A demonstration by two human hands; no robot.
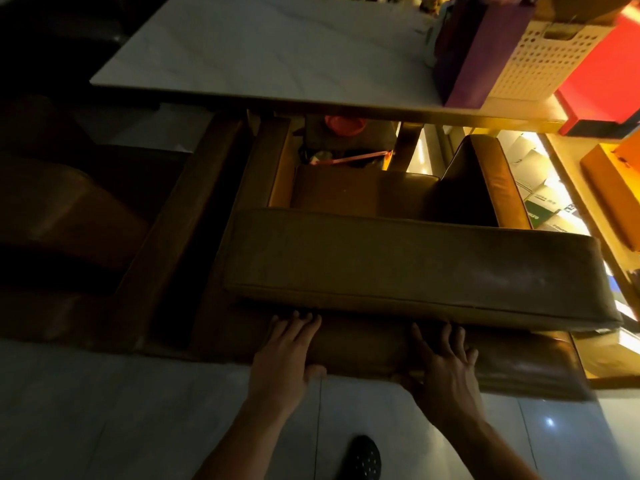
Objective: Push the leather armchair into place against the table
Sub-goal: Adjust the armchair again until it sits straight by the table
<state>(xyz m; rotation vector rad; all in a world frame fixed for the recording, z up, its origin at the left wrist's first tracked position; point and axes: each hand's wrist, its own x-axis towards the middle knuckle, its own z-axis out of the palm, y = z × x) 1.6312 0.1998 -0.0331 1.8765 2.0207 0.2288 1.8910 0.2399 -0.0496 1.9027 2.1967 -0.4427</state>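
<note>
A brown leather armchair fills the middle of the view, seen from behind and above, its front tucked under the edge of a white marble-topped table. My left hand lies flat against the chair's back panel just below the top cushion, fingers spread, thumb under the lower edge. My right hand presses flat on the same panel further right, fingers spread upward. Neither hand grips anything.
A second brown armchair stands at the left, close beside the first. On the table's right end sit a purple box, a white perforated basket and a red box. Boxes lie on the floor at right. A dark shoe stands on the pale tiles.
</note>
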